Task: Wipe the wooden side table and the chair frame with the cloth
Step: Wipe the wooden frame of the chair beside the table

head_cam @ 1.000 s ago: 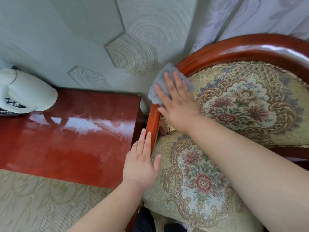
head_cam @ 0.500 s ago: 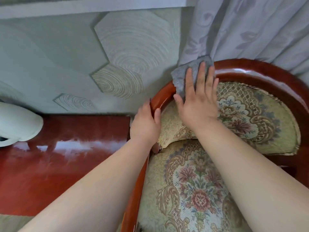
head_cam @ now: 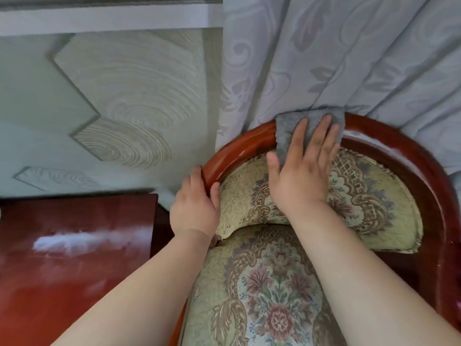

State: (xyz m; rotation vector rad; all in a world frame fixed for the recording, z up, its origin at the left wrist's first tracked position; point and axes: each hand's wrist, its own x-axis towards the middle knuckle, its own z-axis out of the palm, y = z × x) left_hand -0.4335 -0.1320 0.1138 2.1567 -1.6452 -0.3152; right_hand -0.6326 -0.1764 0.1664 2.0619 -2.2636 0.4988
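Cloth (head_cam: 291, 131) first: from the head camera, the only view I have, it is a small grey rag draped over the top of the curved chair frame (head_cam: 239, 148), right where the rail meets the curtain (head_cam: 349, 58). My right hand (head_cam: 301, 176) lies flat on it, fingers (head_cam: 321, 138) straight and spread, pressing it to the wood rather than gripping it. My left hand (head_cam: 194, 208) is wrapped round the rail lower down on the left side. Its thumb is on the inner face beside the backrest cushion (head_cam: 361, 201) and its fingers are over the outer face, bracing the chair.

I judge the cloth to be light, soft and limp. It folds over the rail and takes its curve, so it should go wherever the palm drags it. The lacquer looks glossy and slick, so the rag should slide easily, but it could also bunch or slip out from under flat fingers. Curling the fingertips over its far edge behind the rail would be a safer hold. The frame looks stiff enough to take pressure.

The wooden side table (head_cam: 74, 258) stands at lower left, just beside the chair, its top shiny with a pale reflection. Neither hand touches it.
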